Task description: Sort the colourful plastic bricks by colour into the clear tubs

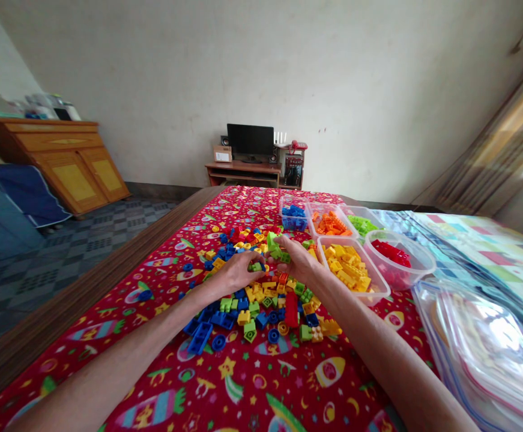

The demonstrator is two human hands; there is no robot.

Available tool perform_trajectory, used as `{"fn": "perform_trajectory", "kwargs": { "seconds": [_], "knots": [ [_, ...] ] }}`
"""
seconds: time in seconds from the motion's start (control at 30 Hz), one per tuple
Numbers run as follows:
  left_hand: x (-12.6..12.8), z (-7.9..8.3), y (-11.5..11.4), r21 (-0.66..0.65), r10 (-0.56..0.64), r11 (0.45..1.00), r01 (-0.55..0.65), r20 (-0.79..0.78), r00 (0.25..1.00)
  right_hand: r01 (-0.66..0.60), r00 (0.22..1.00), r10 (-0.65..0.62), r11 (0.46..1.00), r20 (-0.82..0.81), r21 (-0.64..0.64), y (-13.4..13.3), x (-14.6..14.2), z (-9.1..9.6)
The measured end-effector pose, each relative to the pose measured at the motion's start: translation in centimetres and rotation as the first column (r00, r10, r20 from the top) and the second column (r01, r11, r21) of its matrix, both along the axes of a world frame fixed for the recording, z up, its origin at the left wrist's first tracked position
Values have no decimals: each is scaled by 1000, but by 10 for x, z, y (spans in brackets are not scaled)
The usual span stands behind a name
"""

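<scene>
A pile of mixed coloured plastic bricks (261, 300) lies on a red patterned tablecloth (243, 384). My left hand (238, 271) rests over the pile with its fingers curled around a small green brick (256, 266). My right hand (299, 259) is beside it, pinching several green bricks (277, 247) held just above the pile. The two hands almost meet at the fingertips.
Clear tubs stand at the right of the pile: blue bricks (293, 217), orange bricks (331, 223), green bricks (362, 225), yellow bricks (349, 270), and a round tub of red bricks (396, 255). Clear zip bags (481, 348) lie at the right. The table's wooden edge (76, 300) runs along the left.
</scene>
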State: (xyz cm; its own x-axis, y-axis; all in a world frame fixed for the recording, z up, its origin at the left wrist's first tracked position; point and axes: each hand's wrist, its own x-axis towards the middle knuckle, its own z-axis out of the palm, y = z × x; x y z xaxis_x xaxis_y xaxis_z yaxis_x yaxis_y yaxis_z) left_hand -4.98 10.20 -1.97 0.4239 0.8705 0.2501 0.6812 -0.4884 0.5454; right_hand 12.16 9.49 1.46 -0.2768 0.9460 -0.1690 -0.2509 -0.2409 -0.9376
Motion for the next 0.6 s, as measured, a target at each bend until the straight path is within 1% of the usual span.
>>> {"fn": "perform_trajectory", "kwargs": {
  "seconds": [0.07,0.13,0.17,0.2,0.27,0.3,0.33,0.37,0.43,0.5,0.53,0.6],
  "knots": [
    [-1,2,1,-10,21,1000,-21,45,999,31,997,-33,999,71,34,0,0,0],
    [-3,3,3,-18,51,999,-50,94,994,36,979,-54,995,198,98,0,0,-1],
    [-4,3,4,-28,68,998,-65,121,990,27,957,-67,989,281,143,0,1,-2],
    [-4,3,6,-50,83,996,-77,155,984,21,924,-93,981,371,194,1,2,-3],
    [-5,2,8,-143,111,987,-76,249,962,30,830,-185,957,526,290,3,4,-5],
    [-4,2,8,-206,123,977,-61,304,945,30,790,-224,944,570,329,4,5,-6],
    [-4,2,8,-267,135,963,-37,360,923,20,766,-241,936,596,352,5,6,-6],
    [-3,3,7,-320,147,947,-8,414,898,-10,762,-226,933,606,361,5,7,-6],
    [-1,5,3,-398,172,916,49,502,847,-130,785,-130,921,606,366,5,8,-5],
    [1,8,-1,-438,198,895,80,553,810,-254,787,-64,874,614,415,3,7,-5],
    [2,10,-3,-448,208,890,82,561,801,-292,779,-70,839,623,459,3,6,-5],
    [2,12,-7,-452,216,889,71,551,806,-313,758,-150,770,635,556,2,5,-7]
  ]
}}
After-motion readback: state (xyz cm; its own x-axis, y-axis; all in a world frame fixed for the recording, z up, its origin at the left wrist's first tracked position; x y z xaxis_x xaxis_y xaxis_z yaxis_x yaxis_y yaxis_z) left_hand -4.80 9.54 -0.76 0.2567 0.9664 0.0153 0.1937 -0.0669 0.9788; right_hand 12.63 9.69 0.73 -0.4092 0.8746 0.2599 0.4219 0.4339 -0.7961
